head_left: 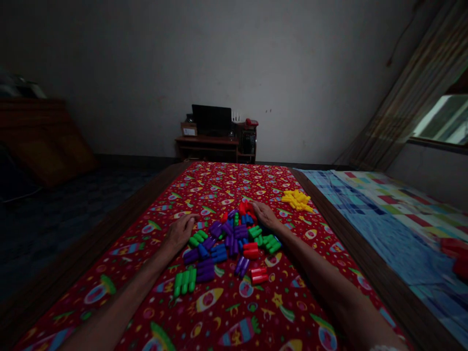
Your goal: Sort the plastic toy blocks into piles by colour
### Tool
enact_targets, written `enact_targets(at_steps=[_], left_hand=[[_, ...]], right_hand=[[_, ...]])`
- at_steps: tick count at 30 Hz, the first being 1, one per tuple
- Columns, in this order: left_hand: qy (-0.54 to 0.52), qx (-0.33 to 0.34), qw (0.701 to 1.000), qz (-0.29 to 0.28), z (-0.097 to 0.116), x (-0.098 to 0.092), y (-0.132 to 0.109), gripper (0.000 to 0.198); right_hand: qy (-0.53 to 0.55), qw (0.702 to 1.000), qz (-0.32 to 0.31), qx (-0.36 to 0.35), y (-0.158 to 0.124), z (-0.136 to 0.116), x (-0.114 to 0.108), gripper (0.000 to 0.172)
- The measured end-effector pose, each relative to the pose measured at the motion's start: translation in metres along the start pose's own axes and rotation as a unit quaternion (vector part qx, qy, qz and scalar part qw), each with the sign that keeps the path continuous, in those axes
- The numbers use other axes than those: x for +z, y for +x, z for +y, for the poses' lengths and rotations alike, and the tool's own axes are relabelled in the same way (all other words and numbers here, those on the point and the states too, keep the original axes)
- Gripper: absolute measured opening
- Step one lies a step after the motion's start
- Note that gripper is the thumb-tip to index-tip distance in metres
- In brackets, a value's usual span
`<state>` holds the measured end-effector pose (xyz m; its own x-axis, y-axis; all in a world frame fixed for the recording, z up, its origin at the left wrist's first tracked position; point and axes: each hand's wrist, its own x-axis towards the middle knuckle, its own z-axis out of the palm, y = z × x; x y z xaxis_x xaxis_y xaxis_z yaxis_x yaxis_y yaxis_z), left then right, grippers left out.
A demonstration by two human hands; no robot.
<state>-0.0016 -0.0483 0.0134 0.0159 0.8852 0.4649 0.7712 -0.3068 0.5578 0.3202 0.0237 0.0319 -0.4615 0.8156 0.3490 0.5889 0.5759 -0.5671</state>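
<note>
A loose pile of plastic toy building blocks lies between my hands, in purple [240,231], blue [219,253], green [185,281] and red [251,250]. On the far right side of the pile, my right hand [266,216] has its fingers closed at a red block [245,208]; the fingertips are partly hidden. My left hand [181,230] rests on the cloth at the pile's left edge, near a green block [198,238]. Its fingers stretch out toward the right, and nothing shows in them.
A separate heap of yellow blocks [297,200] lies beyond my right hand. The red patterned cloth [208,300] covers a long surface with dark wooden edges [331,214]. To the right is a bed with a blue sheet [369,229]. A desk with a monitor [212,120] stands against the wall.
</note>
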Motion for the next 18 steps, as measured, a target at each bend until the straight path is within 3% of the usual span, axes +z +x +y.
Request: enact_targets(at_steps=[4,7,11,13,18], left_hand=[[-0.036,-0.012,0.999,-0.004,-0.001,0.002,0.000,0.046],[-0.038,-0.013,0.999,-0.011,0.000,0.001,0.001,0.045],[-0.017,-0.002,1.000,-0.007,0.004,0.000,0.001,0.043],[-0.015,0.000,1.000,-0.009,0.005,0.001,0.001,0.043],[0.005,0.010,1.000,-0.019,0.003,0.001,0.001,0.044]], right_hand=[[0.080,0.996,-0.023,-0.024,-0.007,-0.032,0.005,0.051],[0.135,0.990,-0.032,-0.021,-0.011,-0.039,-0.004,0.055],[0.083,0.995,0.000,0.061,-0.001,-0.034,-0.010,0.051],[0.049,0.995,-0.013,0.083,0.008,-0.035,-0.004,0.044],[0.028,0.993,-0.111,0.012,0.014,-0.057,0.022,0.042]])
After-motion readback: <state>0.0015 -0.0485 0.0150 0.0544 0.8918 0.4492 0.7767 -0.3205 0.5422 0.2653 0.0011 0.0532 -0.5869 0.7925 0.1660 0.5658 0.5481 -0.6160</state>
